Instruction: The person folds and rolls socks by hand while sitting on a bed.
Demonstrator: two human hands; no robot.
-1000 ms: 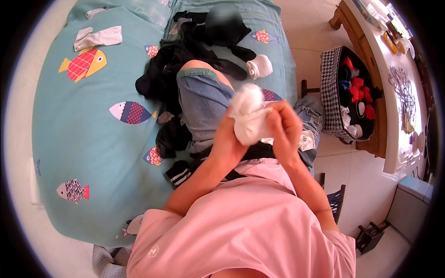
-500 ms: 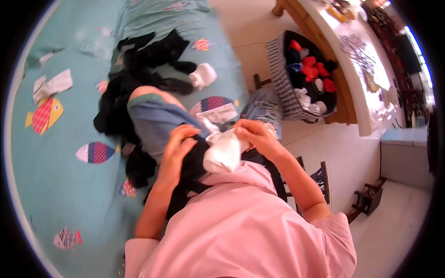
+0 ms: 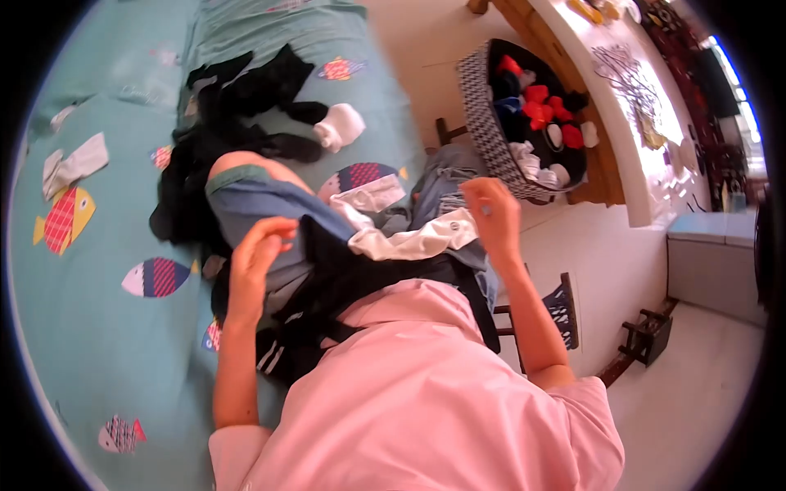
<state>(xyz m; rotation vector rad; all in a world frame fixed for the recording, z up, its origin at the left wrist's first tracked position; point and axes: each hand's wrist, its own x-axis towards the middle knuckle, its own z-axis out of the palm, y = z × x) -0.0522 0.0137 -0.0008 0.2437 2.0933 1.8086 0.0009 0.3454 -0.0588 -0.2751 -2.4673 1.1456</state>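
Observation:
Over the black cloth on my lap, my left hand (image 3: 260,255) is raised with curved fingers apart, holding nothing. My right hand (image 3: 494,214) is loosely open and empty, just right of a long white sock (image 3: 417,239) lying across my lap. Another white sock (image 3: 372,195) lies beyond it between my legs. A rolled white sock (image 3: 340,127) rests on the bed near dark clothes (image 3: 237,135). At the right rim of the checked basket (image 3: 485,123) is a small white bundle (image 3: 588,133); whether it touches anything is unclear.
Red, black and white rolled items fill the basket, beside a wooden-legged table (image 3: 610,98) holding wire hangers (image 3: 622,78). A white sock (image 3: 75,166) lies on the left of the fish-patterned bed (image 3: 82,327). A small dark stool (image 3: 647,337) stands lower right.
The white bundle has left my hands, and a white bundle now shows at the basket's right rim. My hands have moved apart and opened. The view has shifted to the right.

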